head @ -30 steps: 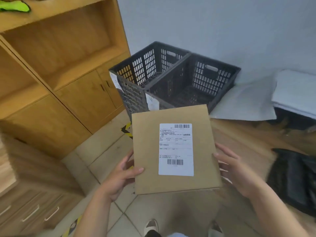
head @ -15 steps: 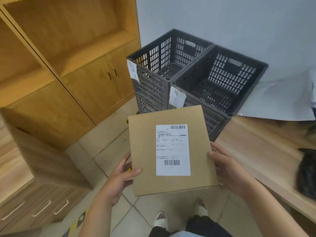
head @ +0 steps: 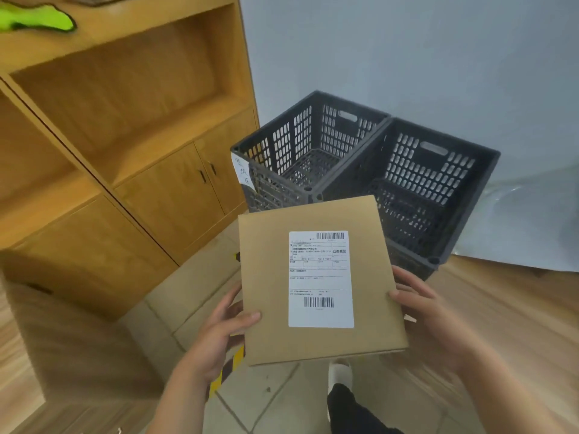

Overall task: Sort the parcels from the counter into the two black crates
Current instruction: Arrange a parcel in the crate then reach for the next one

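head view is showing a flat brown cardboard parcel (head: 365, 277) being held up in the air, in front of the person and above the tiled floor (head: 266, 393). its white shipping label (head: 320, 278) is facing up toward the camera. the left hand (head: 219, 333) is gripping the parcel's left edge, thumb lying on the top face and fingers going underneath. the right hand (head: 429, 314) is gripping the right edge the same way, thumb on top and the other fingers curling behind the card. two black slatted crates are standing side by side just beyond the parcel, touching each other: the left crate (head: 282, 142), which is wearing a handwritten paper tag (head: 242, 172) on its near corner, and the right crate (head: 438, 177). the parcel's far edge is overlapping their near corners in the view. a wooden cabinet (head: 172, 195) is filling the left side, and a wooden counter (head: 501, 308) is running along the right.
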